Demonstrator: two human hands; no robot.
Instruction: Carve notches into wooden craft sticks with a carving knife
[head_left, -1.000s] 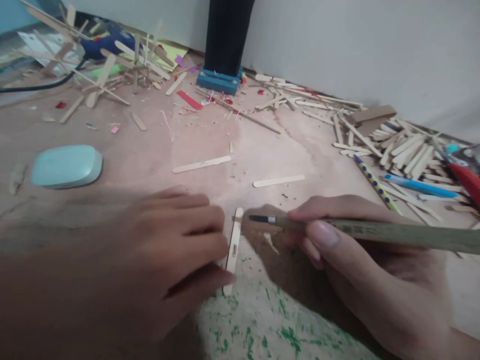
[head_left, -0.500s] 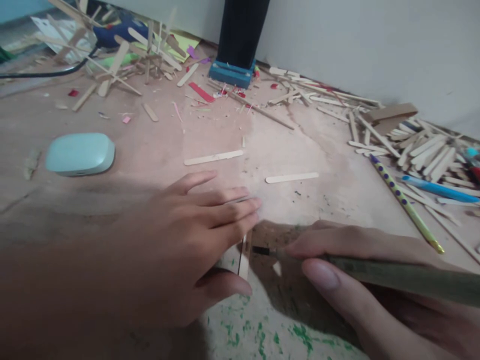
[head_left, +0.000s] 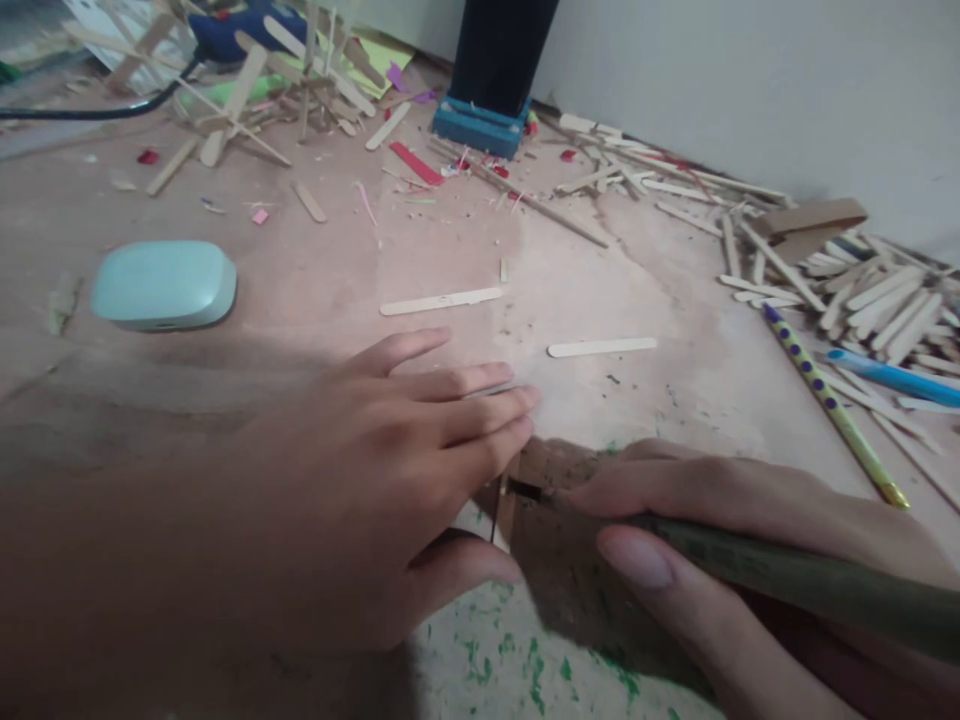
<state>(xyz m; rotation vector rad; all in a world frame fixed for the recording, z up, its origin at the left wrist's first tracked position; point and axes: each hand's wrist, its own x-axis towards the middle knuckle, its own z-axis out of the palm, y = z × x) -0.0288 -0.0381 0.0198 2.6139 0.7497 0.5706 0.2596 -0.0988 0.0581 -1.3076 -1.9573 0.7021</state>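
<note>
My left hand (head_left: 420, 440) lies flat with its fingers stretched out, pressing down on a wooden craft stick (head_left: 507, 520) that shows between the index finger and thumb. A thin greyish edge shows between two of its fingers; I cannot make out what it belongs to. My right hand (head_left: 697, 540) grips a craft knife (head_left: 780, 570) with a dark, thick handle. Its dark flat blade points left and meets the stick near my left index finger. Just beyond my fingers lie a notched craft stick (head_left: 441, 301) and a plain craft stick (head_left: 602, 347).
A mint-coloured case (head_left: 163, 285) sits at left. Behind it stands a tangle of glued sticks beside a blue glue gun (head_left: 251, 35). A dark post on a blue base (head_left: 480, 127) stands at the back. At right are piled sticks (head_left: 892, 305), a dotted yellow pencil (head_left: 836, 405) and a blue pen (head_left: 892, 375).
The knife blade has moved onto the stick's edge from just right of it. My left hand stays flat on the stick. The whole view has shifted slightly.
</note>
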